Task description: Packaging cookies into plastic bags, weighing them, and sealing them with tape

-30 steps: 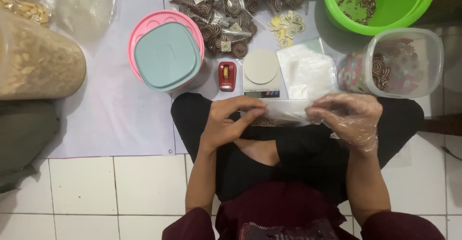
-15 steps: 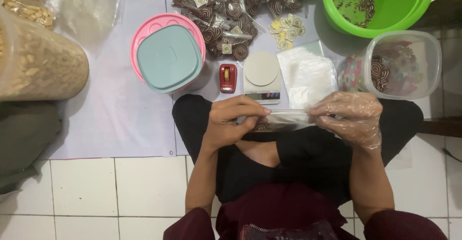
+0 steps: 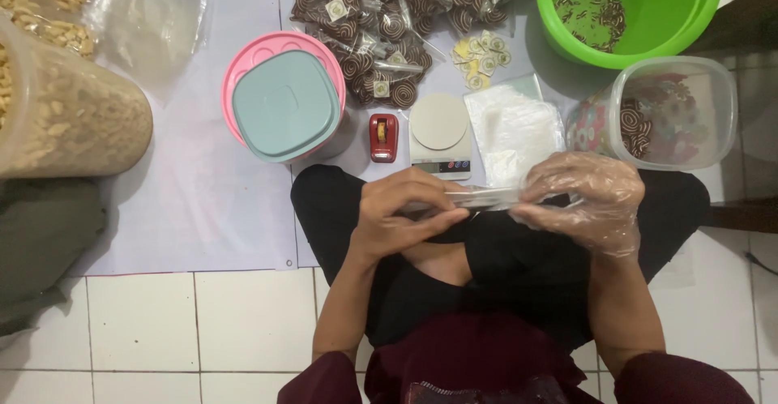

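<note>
My bare left hand [image 3: 405, 213] and my right hand [image 3: 585, 200], which wears a thin clear plastic glove, both pinch an empty clear plastic bag [image 3: 478, 199] stretched flat between them above my lap. Just beyond the bag sits a small white kitchen scale [image 3: 440, 131] with a round top, and a stack of clear plastic bags [image 3: 512, 128] lies to its right. A small red tape dispenser [image 3: 383, 136] stands left of the scale.
Packed bags of spiral brown cookies [image 3: 381, 23] lie at the back. A green bowl [image 3: 648, 7] and a clear tub [image 3: 677, 112] with cookies are at right. A pink container with a teal lid [image 3: 284, 100] and a big snack jar [image 3: 57, 120] are at left.
Both hands have shifted slightly while working the clear bag between them; the bag now looks pulled flatter and thinner. Nothing else on the mat has moved.
</note>
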